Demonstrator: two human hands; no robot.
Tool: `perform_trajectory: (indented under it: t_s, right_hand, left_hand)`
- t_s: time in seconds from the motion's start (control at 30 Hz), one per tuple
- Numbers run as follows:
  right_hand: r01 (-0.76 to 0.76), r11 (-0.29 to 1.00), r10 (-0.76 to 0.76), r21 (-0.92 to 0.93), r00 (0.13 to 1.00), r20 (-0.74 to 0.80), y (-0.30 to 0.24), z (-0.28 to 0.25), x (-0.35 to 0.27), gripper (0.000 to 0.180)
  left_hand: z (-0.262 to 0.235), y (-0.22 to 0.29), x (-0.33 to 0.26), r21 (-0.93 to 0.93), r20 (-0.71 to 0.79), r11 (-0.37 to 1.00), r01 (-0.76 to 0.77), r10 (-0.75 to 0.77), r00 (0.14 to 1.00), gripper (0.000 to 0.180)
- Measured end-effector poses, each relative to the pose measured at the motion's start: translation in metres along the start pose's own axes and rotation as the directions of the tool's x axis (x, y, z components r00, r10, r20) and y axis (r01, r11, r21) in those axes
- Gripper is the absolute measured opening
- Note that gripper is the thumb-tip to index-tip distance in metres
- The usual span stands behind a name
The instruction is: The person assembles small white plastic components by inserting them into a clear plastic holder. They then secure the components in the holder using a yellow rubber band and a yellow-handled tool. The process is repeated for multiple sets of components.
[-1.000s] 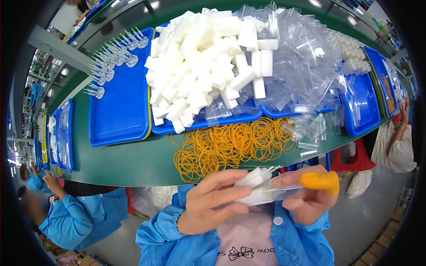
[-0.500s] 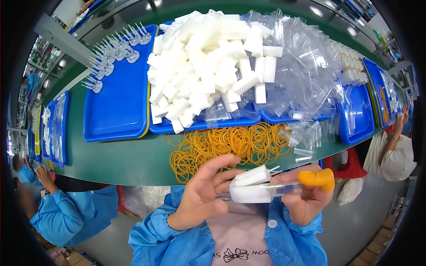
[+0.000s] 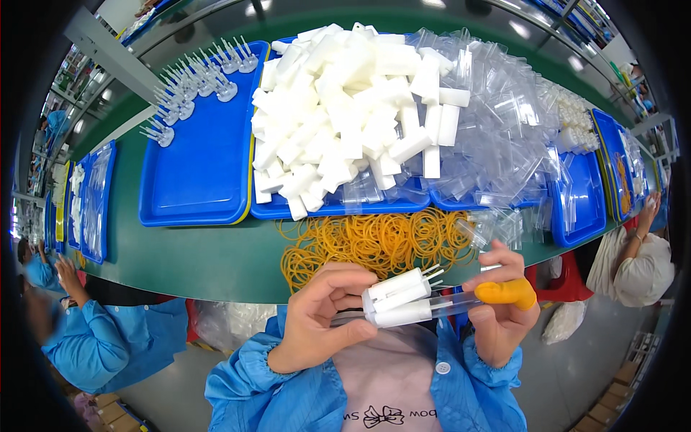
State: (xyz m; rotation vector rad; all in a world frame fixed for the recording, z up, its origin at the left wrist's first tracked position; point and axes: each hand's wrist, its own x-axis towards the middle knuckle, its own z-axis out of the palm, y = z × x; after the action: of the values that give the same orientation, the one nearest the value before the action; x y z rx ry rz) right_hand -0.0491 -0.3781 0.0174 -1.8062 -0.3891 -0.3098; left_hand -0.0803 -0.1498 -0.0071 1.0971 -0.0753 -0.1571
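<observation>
My left hand (image 3: pixel 311 317) grips the end of a white pronged part whose prongs carry white foam blocks (image 3: pixel 403 315). Thin prong tips stick out beyond the foam, toward the right. Between the thumb and a yellow-cotted finger of my right hand (image 3: pixel 497 335) is a clear plastic sleeve (image 3: pixel 453 304). It meets the end of the lowest foam block; I cannot tell how far it overlaps. Another finger of that hand is raised. Just beyond my hands lies a heap of orange rubber bands (image 3: pixel 381 241) on the green table (image 3: pixel 194 259).
White foam blocks (image 3: pixel 338 108) and clear sleeves (image 3: pixel 489 108) are piled on blue trays behind the bands. At left, a blue tray (image 3: pixel 198 169) holds several pronged parts (image 3: pixel 223 90). A smaller blue tray (image 3: pixel 579 194) stands at right. Co-workers sit on both sides.
The foam-covered part has turned a little in my left hand, and more prong tips show. One finger of my right hand has lifted away. The sleeve stays by the lowest block.
</observation>
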Motion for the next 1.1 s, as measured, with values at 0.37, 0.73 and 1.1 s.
perform_trajectory:
  t_s: [0.37,0.73,1.1]
  right_hand:
    - [0.037,0.999,-0.036,0.03,0.999,-0.037,-0.004,0.005,-0.007,0.019]
    - [-0.038,0.996,0.034,0.08,0.998,0.05,-0.015,0.017,-0.02,0.019]
    - [-0.13,0.987,0.115,-0.093,0.983,-0.146,0.0,0.002,0.01,0.027]
  left_hand:
    - [0.003,0.01,-0.006,0.062,-0.092,0.992,-0.112,0.118,0.989,0.045]
    - [0.009,0.002,-0.011,0.307,-0.009,0.93,-0.203,0.216,0.976,0.039]
    - [0.002,-0.005,-0.002,-0.151,-0.097,0.986,-0.068,0.053,0.994,0.068]
